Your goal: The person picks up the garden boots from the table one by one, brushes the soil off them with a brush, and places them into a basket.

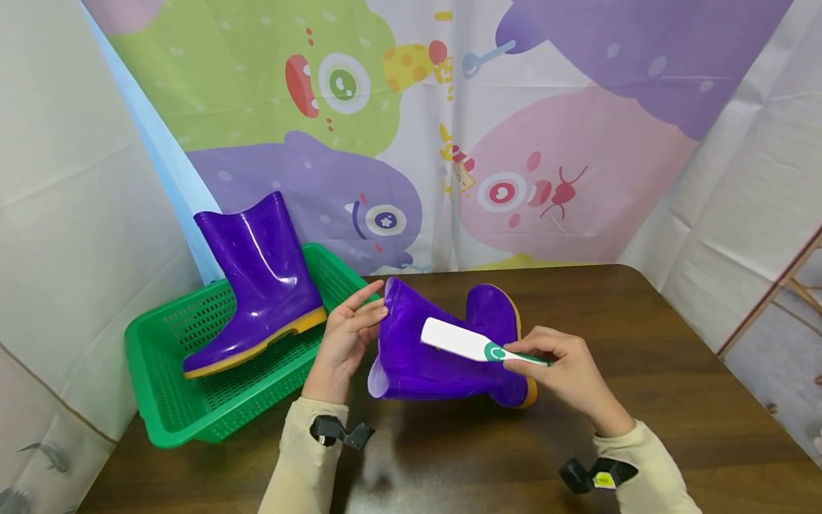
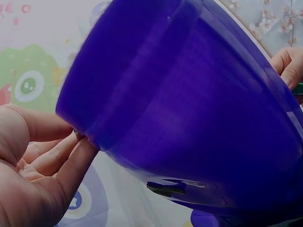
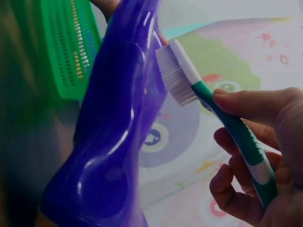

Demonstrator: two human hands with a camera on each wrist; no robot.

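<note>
A purple rain boot [image 1: 424, 371] with a yellow sole lies sideways over the table, its opening to the left and its foot to the right. My left hand [image 1: 349, 335] pinches the boot's top edge between thumb and fingers, which the left wrist view shows close up. A dark patch [image 2: 165, 188] marks the shaft's surface there. My right hand [image 1: 565, 360] holds a scrub brush [image 1: 452, 339] by its green and white handle. White bristles [image 3: 176, 75] face the boot, right at the side of the shaft in the right wrist view.
A green plastic basket [image 1: 157, 421] stands at the left of the brown wooden table [image 1: 642, 400]. In it sits a second purple rain boot [image 1: 257, 264], upright and tilted, with a yellow sole. A cartoon-printed curtain [image 1: 257, 78] hangs behind the table.
</note>
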